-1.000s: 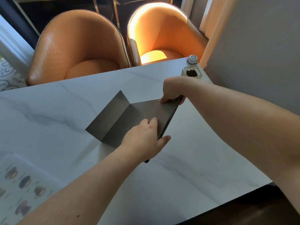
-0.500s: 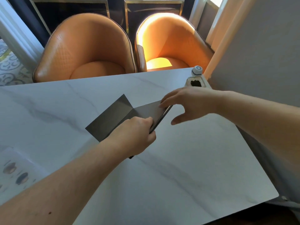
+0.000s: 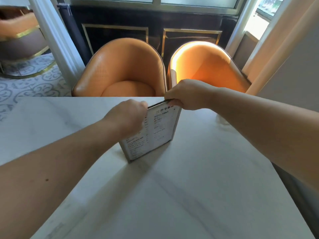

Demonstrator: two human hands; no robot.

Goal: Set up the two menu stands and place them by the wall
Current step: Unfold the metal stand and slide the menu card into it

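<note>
- We see a menu stand (image 3: 151,133) standing upright on a white marble table (image 3: 198,195), near the middle of the table and toward its far edge.
- The stand's printed face is turned toward us; the text on it is too blurred to read.
- Our left hand (image 3: 128,114) is curled closed around the stand's upper left edge, grasping it.
- Our right hand (image 3: 186,94) pinches the stand's top right corner between its fingers (image 3: 174,102) and thumb.
- Both bare forearms reach in from the bottom corners of the view, left from the lower left and right from the right side.
- The bottom edge of the stand appears to touch the tabletop; a shadow falls from it toward us.
- Beyond the far table edge sit two orange tub chairs side by side: the left chair (image 3: 120,71) in shade, the right chair (image 3: 207,66) lit by sun.
- A pale wall (image 3: 293,69) runs along the right side of the table, well apart from the stand.
- Dark panels with gold trim (image 3: 115,35) stand behind the chairs.
</note>
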